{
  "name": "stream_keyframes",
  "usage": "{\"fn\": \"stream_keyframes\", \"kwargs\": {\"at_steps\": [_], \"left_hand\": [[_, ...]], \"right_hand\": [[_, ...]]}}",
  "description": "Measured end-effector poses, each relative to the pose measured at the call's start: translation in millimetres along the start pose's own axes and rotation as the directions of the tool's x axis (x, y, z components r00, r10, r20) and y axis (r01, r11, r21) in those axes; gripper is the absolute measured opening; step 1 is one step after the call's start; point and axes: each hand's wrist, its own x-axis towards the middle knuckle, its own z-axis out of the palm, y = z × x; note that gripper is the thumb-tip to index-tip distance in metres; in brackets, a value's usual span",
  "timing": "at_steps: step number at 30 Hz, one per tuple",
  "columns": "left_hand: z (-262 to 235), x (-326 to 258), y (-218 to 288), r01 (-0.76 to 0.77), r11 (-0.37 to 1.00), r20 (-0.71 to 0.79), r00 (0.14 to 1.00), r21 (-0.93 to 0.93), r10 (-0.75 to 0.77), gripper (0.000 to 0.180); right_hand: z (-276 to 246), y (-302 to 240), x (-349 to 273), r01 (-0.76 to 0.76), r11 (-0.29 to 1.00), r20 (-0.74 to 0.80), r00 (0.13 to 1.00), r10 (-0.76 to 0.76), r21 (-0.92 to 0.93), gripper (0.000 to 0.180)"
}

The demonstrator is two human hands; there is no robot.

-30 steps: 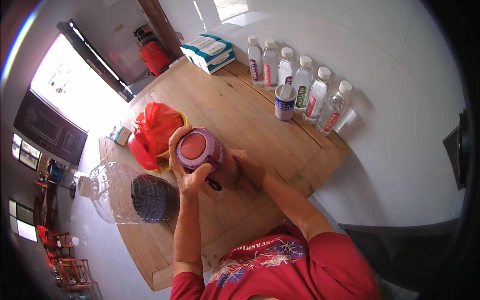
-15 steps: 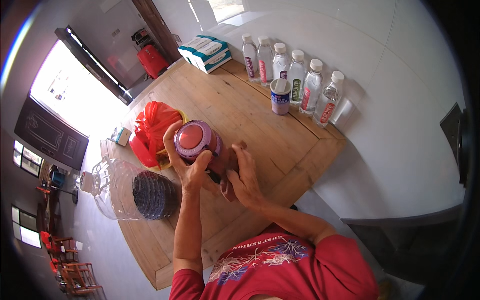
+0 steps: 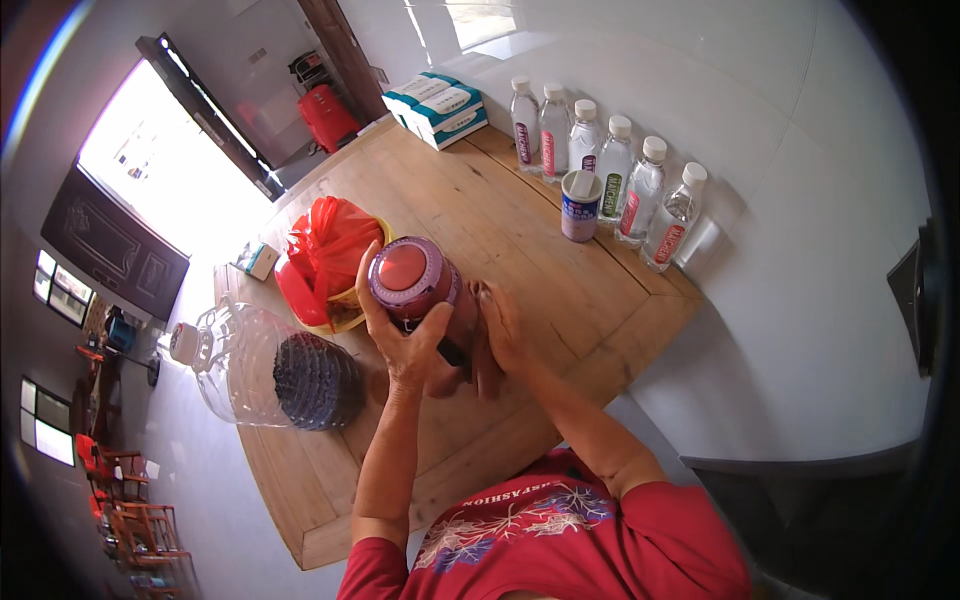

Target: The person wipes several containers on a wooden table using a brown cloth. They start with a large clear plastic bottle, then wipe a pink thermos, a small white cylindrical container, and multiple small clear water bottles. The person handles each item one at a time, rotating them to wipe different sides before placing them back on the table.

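Note:
A purple flask-like container (image 3: 447, 292) with a round lid, its top centre reddish, is held between my hands over the wooden table. My left hand (image 3: 405, 352) wraps the lid end, thumb on the near side and index finger along the left side. My right hand (image 3: 510, 335) presses against the right side of the body, fingers close together and partly hidden. A dark patch shows on the body below the left thumb. The container's underside cannot be seen.
Left of it are a red plastic bag (image 3: 322, 250) in a yellow container (image 3: 347, 322) and a clear jug (image 3: 235, 365) with dark contents. Several clear bottles (image 3: 612, 185), a purple-blue cup (image 3: 580, 215) and tissue packs (image 3: 437, 105) stand along the wall side of the table (image 3: 480, 210).
The view has shifted, moving the table items slightly rightward. My right hand's fingers now lie straighter and closer together along the container's side. My left hand keeps its hold on the lid end.

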Motion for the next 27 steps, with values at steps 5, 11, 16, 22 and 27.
{"fn": "stream_keyframes", "kwargs": {"at_steps": [5,11,16,22,27], "left_hand": [[1,-16,-23,-0.162,0.945,-0.049,0.982,0.283,0.183,0.111],[8,-58,-64,-0.043,0.949,-0.194,0.975,0.311,0.108,0.111],[9,-71,-83,0.042,0.975,-0.177,0.984,0.219,-0.002,0.089],[-13,-69,-62,0.323,0.919,-0.074,0.935,-0.226,-0.346,0.076],[-13,-44,-5,0.212,0.849,-0.062,0.959,-0.485,-0.275,0.086]], "right_hand": [[-20,49,-49,0.124,0.889,0.125,0.989,-0.077,-0.44,0.025],[-52,31,-57,0.122,0.853,0.443,0.886,0.136,-0.507,0.029],[-43,-34,-27,0.102,0.967,0.282,0.959,-0.033,-0.234,0.035],[-12,-76,4,0.414,0.888,0.136,0.909,-0.393,-0.2,0.034],[-11,-68,11,0.2,0.971,0.134,0.974,-0.183,-0.13,0.029]]}}
